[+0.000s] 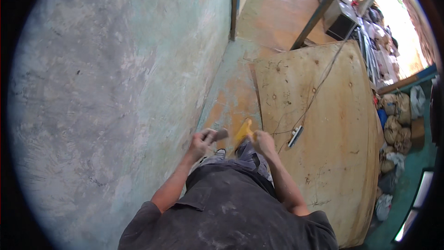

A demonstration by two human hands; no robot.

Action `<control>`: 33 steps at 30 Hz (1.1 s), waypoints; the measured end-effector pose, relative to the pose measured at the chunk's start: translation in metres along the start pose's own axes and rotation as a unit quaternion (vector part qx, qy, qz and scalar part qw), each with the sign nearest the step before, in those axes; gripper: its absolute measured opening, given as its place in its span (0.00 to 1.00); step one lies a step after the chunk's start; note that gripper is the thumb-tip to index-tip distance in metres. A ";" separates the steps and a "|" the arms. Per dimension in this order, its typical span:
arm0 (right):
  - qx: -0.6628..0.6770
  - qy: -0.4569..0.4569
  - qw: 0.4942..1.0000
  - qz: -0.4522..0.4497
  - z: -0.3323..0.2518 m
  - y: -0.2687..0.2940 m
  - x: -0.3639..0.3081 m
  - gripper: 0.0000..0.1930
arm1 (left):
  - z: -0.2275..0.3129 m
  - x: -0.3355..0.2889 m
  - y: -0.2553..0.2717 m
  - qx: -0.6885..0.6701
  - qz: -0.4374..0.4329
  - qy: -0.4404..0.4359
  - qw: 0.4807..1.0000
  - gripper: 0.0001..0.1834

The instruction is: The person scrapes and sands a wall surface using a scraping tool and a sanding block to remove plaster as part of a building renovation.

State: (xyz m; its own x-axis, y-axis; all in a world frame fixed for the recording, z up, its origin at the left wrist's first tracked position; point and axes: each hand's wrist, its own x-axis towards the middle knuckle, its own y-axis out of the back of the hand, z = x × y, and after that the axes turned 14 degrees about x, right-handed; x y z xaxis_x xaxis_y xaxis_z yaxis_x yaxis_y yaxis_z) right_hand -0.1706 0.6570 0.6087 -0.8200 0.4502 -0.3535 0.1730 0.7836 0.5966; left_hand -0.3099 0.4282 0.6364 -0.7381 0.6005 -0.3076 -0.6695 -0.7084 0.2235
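My left hand (200,146), dusted with pale powder, is closed around a small grey flat piece (222,134); its exact kind is too blurred to make out. My right hand (265,144) is closed on a yellow scraper-like tool (243,129), which points up and to the left. Both hands are held in front of my waist, a short gap apart, above my shoes and the floor. Close on the left stands a wall (115,74) with patchy grey and pale green plaster, touched by neither hand.
Large plywood sheets (319,166) lie to my right, with a white power strip (295,136) and its cable on top. Filled bags (397,129) line the right side. A post (323,9) and a dark-fronted box (341,27) stand beyond. The worn floor (233,95) runs ahead.
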 end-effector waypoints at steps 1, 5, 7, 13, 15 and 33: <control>-0.044 -0.039 0.998 0.020 0.026 0.009 0.024 0.24 | 0.002 0.003 0.007 0.032 0.016 0.028 0.999 0.13; 0.096 -0.022 0.995 0.010 0.096 0.055 0.083 0.22 | 0.012 0.017 0.020 0.194 0.086 0.095 0.973 0.16; 0.098 -0.030 0.995 -0.017 0.110 0.067 0.106 0.22 | -0.017 0.022 0.021 0.258 0.161 0.168 0.938 0.19; 0.096 -0.047 0.990 -0.091 0.122 0.103 0.158 0.25 | -0.031 0.048 -0.042 0.151 0.213 0.254 0.931 0.23; 0.080 -0.063 0.986 -0.128 0.124 0.115 0.174 0.26 | -0.034 0.050 -0.066 0.166 0.237 0.235 0.928 0.23; 0.110 -0.205 0.970 -0.076 0.188 0.223 0.221 0.23 | 0.008 0.154 -0.103 0.335 0.095 0.208 0.914 0.19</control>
State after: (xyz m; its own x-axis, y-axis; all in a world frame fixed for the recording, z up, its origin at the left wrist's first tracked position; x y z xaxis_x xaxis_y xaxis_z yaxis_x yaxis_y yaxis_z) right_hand -0.2109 1.0119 0.5278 -0.5667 0.4202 -0.7087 0.2163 0.9059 0.3642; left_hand -0.3557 0.5965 0.5739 -0.8440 0.1984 -0.4983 -0.5364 -0.3152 0.7829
